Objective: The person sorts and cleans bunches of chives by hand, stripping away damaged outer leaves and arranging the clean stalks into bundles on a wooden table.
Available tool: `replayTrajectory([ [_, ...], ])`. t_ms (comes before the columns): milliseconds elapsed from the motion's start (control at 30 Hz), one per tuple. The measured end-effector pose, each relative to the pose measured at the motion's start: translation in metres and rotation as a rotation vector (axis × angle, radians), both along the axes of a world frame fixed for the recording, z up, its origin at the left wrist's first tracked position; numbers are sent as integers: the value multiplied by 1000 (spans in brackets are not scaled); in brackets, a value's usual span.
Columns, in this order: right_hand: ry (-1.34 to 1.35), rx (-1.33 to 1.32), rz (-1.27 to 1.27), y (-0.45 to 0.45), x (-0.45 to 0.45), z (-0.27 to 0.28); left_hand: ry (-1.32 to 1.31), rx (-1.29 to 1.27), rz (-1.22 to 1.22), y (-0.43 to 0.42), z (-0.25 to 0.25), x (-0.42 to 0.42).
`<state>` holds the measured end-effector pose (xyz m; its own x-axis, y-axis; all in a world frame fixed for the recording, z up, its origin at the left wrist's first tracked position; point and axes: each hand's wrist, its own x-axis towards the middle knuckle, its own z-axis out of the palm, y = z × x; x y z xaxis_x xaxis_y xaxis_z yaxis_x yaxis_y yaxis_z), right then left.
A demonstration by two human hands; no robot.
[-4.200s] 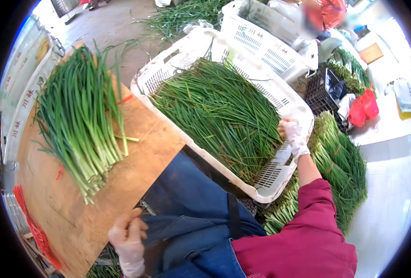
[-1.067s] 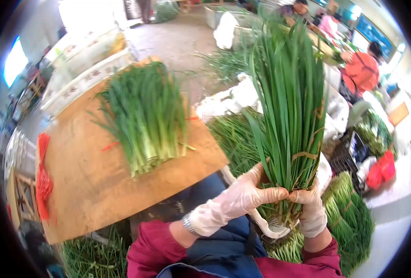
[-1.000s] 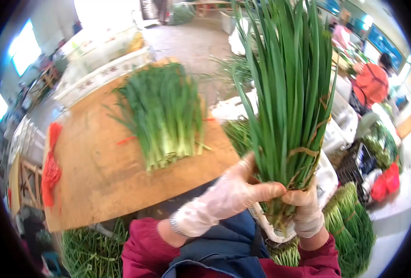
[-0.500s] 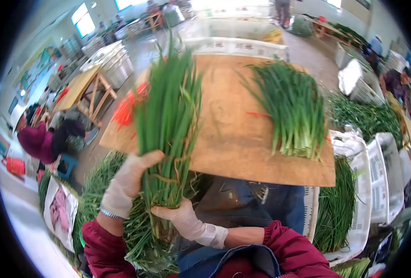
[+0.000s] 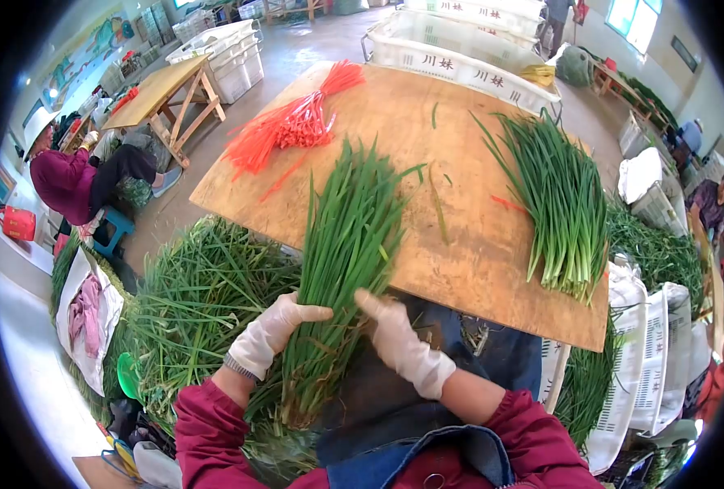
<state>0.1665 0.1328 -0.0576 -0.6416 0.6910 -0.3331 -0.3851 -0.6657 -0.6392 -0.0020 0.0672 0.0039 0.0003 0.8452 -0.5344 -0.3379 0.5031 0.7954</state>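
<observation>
A bunch of long green garlic chives [image 5: 350,224] stands tilted over my lap, its leaf tips reaching above the board's near edge. My left hand [image 5: 276,330], in a pale thin glove, is closed round the lower part of the bunch, thumb across the front. My right hand [image 5: 403,342], gloved too, is at the bunch's right side; its fingertips are smeared and partly hidden, so their grip is unclear. Brownish, withered leaves show among the stalks near the base. Another neat bunch of chives [image 5: 566,212] lies on the right of the wooden board [image 5: 468,236].
Red plastic ties [image 5: 297,126] lie on the board's far left. A heap of loose chives [image 5: 203,301] sits to my left. White crates [image 5: 460,65] stand beyond the board, and more crates [image 5: 623,367] are at my right. A seated person [image 5: 72,175] works at the left.
The held bunch has come down, and my right hand has moved from its base up to its right side. My left hand still grips it. The view has shifted.
</observation>
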Motion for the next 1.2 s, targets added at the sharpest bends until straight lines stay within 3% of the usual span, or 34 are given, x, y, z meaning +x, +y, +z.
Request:
replayTrajectory([
  [67,84,-70,-153,12,-15,16,-24,32,12,-3,-5,5],
  [167,20,-97,-193,7,-34,36,197,198,30,-7,1,10],
  [233,-2,-17,-206,3,-34,84,204,244,53,-10,42,15],
  [367,80,481,-212,23,-42,181,582,464,105,4,127,10],
  [433,119,832,-230,41,-42,225,571,761,182,20,163,13],
  [467,66,1023,-271,44,-40,248,562,769,158,29,179,7],
  [567,17,1191,-333,66,-41,284,510,925,200,62,204,0],
  [733,-175,1310,-295,116,-46,286,304,1107,217,124,185,-8],
  [800,-108,1338,-298,132,-52,271,377,1069,191,144,176,-14],
  [867,-126,1199,-172,153,-54,259,342,1019,165,154,170,-14],
  [1033,-62,1174,-121,167,-53,275,260,952,209,153,192,-8],
  [1200,-122,1299,-15,164,-51,305,436,944,206,157,203,-10],
])
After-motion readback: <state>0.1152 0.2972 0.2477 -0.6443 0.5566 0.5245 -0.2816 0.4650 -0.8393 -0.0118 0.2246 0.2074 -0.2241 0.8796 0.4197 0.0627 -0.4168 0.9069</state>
